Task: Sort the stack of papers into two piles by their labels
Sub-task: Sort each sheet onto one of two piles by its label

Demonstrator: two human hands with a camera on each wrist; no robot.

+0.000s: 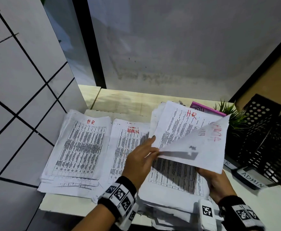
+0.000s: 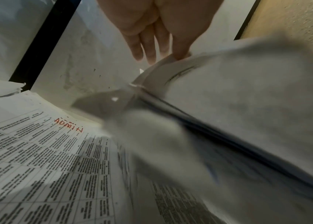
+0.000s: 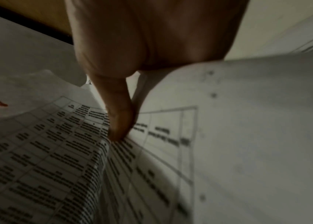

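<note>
Pale wood desk (image 1: 124, 97) against a grey wall (image 1: 178, 47), with black-lined white tiles (image 1: 19, 80) on the left. Nearest, the right hand (image 1: 217, 184) holds the near edge of a lifted sheet (image 1: 201, 147), fingers under it; the right wrist view shows the thumb (image 3: 119, 121) pressed onto printed paper, pinching the sheet. That sheet stands turned up, its red label showing reversed through the back. Just left, the left hand (image 1: 140, 162) meets the sheet's left edge; the head view shows the thumb and fingers closed on that edge, while in the left wrist view the other fingers (image 2: 148, 45) hang straight and together, so the hold is a light pinch. Both hands work over the stack (image 1: 171, 180), which lies at the near right of the desk; its exposed top page is marked HR in red. Left of the stack, and touching it, lies the ADMIN pile (image 1: 128, 147), partly under the left hand. Further left, the HR pile (image 1: 79, 147) overlaps the ADMIN pile's edge and reaches the desk's left side. To the right stand black mesh trays (image 1: 266, 139), with tags reading ADMIN (image 1: 251, 180) and, partly hidden, R at their near edge. Beyond the stack, a pink item (image 1: 203, 108) and a green plant (image 1: 233, 114) sit near the wall.
</note>
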